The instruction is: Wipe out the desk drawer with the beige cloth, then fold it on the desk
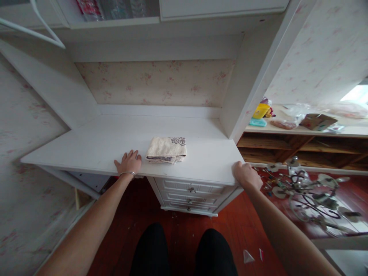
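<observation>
Knees [152, 247] sit below the desk [94, 142], left hand [129, 163] spread flat on it, right hand [245, 174] gripping its corner, so a yank could dump the towel [166, 149].

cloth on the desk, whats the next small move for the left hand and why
Probably slide the left hand slightly right onto the cloth. The hand lies flat and open on the desk just beside the folded cloth, seemingly not touching it. The right hand is curled over the desk's front corner, so the left is the free one.
</observation>
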